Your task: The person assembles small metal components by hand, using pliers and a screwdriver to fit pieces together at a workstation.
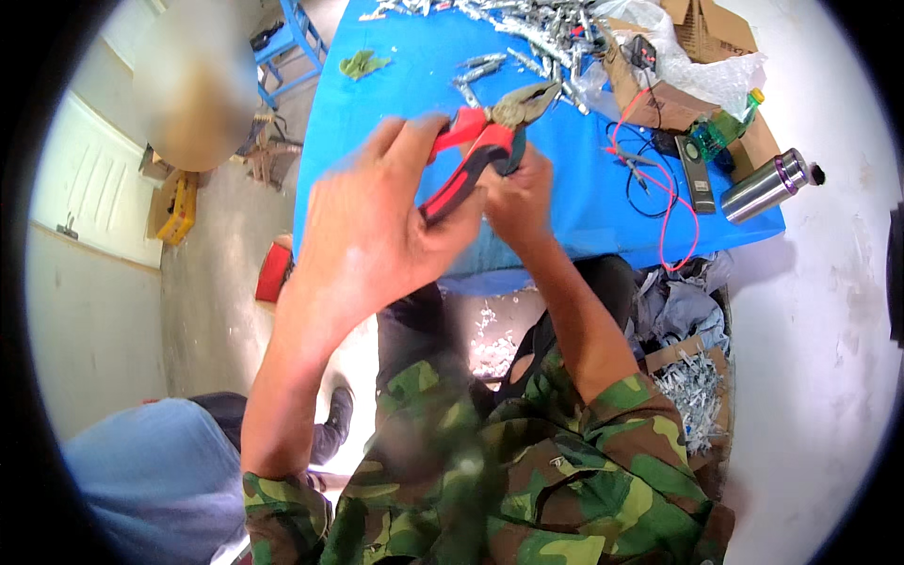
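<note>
Overhead, both hands are raised above the near edge of the bench (pixel 377 141), which is covered in blue. The left hand (pixel 377 235) is lifted high and close to the camera, back of the hand upward, wrist bent, forearm rising from the lower left out of a camouflage sleeve. Its fingers (pixel 400 141) are curled around the red and black handles of the pliers (pixel 480 141), thumb side toward the body; motion blur softens its outline. The pliers point up and to the right, their grey head standing just beyond the knuckles and over the blue cover, jaws slightly parted as far as can be seen.

The right hand (pixel 518 198) sits just behind and right of the left, touching the lower handle area. Its fingers are clenched, but whether they grasp a small part or the handle itself cannot be told. The right forearm runs down and right to a camouflage sleeve.

Farther back on the bench lies a heap of small metal pieces (pixel 527 28). To the right are a cardboard box (pixel 702 28) with clear plastic, red and black leads (pixel 659 188), a green bottle (pixel 725 127) and a steel flask (pixel 767 184). Below the bench edge, a second box holds metal scraps (pixel 692 391). Another person in blue (pixel 151 471) is at lower left.
</note>
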{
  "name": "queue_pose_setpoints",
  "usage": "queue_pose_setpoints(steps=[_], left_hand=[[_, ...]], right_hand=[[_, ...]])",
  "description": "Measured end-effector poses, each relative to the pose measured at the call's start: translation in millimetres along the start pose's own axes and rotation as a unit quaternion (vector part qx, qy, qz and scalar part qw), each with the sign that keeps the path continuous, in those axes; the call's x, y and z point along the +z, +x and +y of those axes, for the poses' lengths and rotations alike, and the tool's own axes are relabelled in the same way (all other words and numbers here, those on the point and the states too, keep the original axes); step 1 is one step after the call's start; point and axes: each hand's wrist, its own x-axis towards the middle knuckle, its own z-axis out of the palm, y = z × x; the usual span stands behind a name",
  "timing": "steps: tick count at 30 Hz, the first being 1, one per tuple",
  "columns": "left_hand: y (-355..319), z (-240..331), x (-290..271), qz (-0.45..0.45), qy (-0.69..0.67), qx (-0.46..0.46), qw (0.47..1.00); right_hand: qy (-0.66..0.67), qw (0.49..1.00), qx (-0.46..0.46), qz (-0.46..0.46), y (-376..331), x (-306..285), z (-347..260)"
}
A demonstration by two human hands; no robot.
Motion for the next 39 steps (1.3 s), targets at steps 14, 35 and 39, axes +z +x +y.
queue_pose_setpoints(steps=[14,35,39], left_hand=[[4.1,-2.0,-15.6,0.02,0.043,-0.013,0.999],[-0.6,14.7,-65.7,0.083,0.049,-0.065,0.993],[17.3,2.9,-105.6,0.256,0.081,-0.048,0.962]], right_hand=[[-0.044,0.999,0.007,0.008,-1.6,4.6,-11.3],[-0.051,0.998,0.019,0.021,-2.9,-2.5,-7.7],[-0.046,0.998,0.016,0.027,-4.0,-1.9,-8.3]])
